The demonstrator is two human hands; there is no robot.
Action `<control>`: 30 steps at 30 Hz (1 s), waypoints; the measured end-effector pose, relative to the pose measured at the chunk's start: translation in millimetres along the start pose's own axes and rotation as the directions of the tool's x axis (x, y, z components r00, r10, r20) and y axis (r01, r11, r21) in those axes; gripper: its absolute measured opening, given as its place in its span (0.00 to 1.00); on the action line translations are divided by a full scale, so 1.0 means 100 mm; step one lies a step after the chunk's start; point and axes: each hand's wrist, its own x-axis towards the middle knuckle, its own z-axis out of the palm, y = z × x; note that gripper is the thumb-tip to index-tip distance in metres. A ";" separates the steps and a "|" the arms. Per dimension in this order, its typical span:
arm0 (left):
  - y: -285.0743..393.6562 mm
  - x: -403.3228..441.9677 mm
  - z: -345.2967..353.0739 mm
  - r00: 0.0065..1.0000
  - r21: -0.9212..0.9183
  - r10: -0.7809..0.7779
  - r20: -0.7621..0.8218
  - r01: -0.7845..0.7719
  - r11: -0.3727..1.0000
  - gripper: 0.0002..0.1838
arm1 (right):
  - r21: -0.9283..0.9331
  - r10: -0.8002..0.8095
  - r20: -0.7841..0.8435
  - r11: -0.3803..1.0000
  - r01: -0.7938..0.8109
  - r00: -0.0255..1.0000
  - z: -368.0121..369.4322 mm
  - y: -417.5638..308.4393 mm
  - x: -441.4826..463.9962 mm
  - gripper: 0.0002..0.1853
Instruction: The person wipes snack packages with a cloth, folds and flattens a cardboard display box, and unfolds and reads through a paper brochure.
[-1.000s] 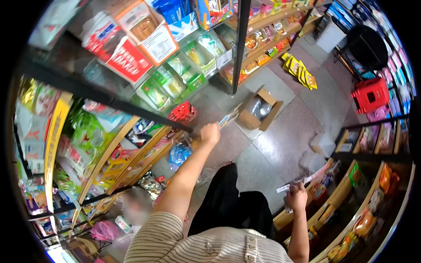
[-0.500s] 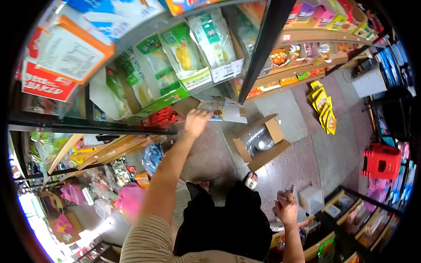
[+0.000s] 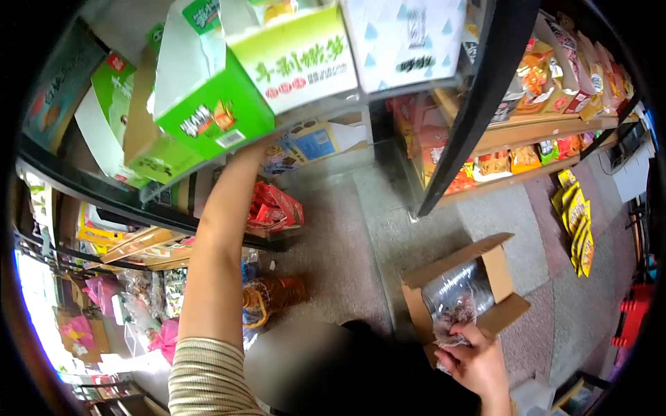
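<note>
My left arm (image 3: pixel 225 208) reaches under the upper shelf. The left hand is hidden behind a green snack box (image 3: pixel 215 114) and the shelf edge, so its fingers do not show. Near where it vanishes is a printed carton (image 3: pixel 316 144) on the lower level, with red snack packs (image 3: pixel 274 208) below. My right hand (image 3: pixel 475 360) is closed on a small crinkled clear packet (image 3: pixel 458 322) with dark brown contents. It is held over an open cardboard box (image 3: pixel 496 274) on the floor, which contains clear plastic packaging (image 3: pixel 451 284).
A black shelf post (image 3: pixel 479 104) stands ahead, with stocked snack shelves (image 3: pixel 527 135) to its right. Yellow packets (image 3: pixel 574 222) lie on the tiled floor. A large bottle of amber liquid (image 3: pixel 277 295) is by my left arm. A red case (image 3: pixel 633 315) is at far right.
My body has leaned lower and closer to the shelf. The left hand has gone from view beneath the shelf. My right hand has moved forward with the packet, over the cardboard box.
</note>
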 end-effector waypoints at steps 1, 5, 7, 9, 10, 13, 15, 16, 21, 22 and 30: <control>-0.03 0.07 0.01 1.000 0.024 0.022 -0.020 -0.021 0.999 0.33 | 0.011 -0.037 0.000 0.999 0.037 0.999 0.09 -0.01 0.07 0.07; 0.03 0.29 0.04 0.991 0.196 0.100 -0.084 -0.082 0.977 0.39 | -0.001 -0.077 0.070 0.997 0.077 0.995 0.28 0.15 0.07 0.08; 0.20 0.30 -0.07 0.985 0.386 0.129 -0.112 -0.076 0.919 0.36 | 0.014 -0.018 0.111 1.000 0.016 0.994 0.28 0.15 0.04 0.08; 0.28 0.32 -0.06 0.979 0.480 0.169 -0.117 -0.093 0.872 0.34 | 0.039 -0.020 0.054 0.999 0.018 0.998 0.27 0.13 0.05 0.08; 0.32 0.31 -0.06 0.985 0.508 0.120 -0.122 -0.042 0.860 0.32 | 0.049 -0.021 0.009 0.999 0.021 1.000 0.26 0.11 0.07 0.08; 0.17 0.24 0.15 0.965 0.668 0.140 -0.221 0.046 0.743 0.25 | 0.029 -0.015 0.018 0.999 0.015 1.000 0.28 0.13 0.04 0.09; 0.46 0.12 0.10 0.979 0.627 -0.019 -0.201 0.144 0.765 0.20 | 0.005 0.001 0.034 1.000 -0.001 0.999 0.29 0.14 0.04 0.09; 0.48 0.11 0.19 0.978 0.627 -0.029 -0.208 0.156 0.764 0.20 | -0.003 -0.008 0.038 1.000 0.008 0.999 0.28 0.14 0.05 0.09; 0.65 0.08 0.69 0.973 0.565 -0.216 -0.078 0.222 0.795 0.13 | -0.015 0.015 0.023 1.000 -0.015 1.000 0.27 0.09 0.07 0.11; 0.67 0.03 0.74 0.981 0.601 -0.176 -0.086 0.192 0.776 0.16 | -0.013 0.011 0.023 1.000 -0.011 1.000 0.26 0.09 0.06 0.11; 0.50 -0.09 0.75 0.991 0.789 0.042 0.126 -0.126 0.602 0.10 | 0.020 0.015 -0.014 1.000 -0.015 1.000 0.29 0.23 -0.02 0.10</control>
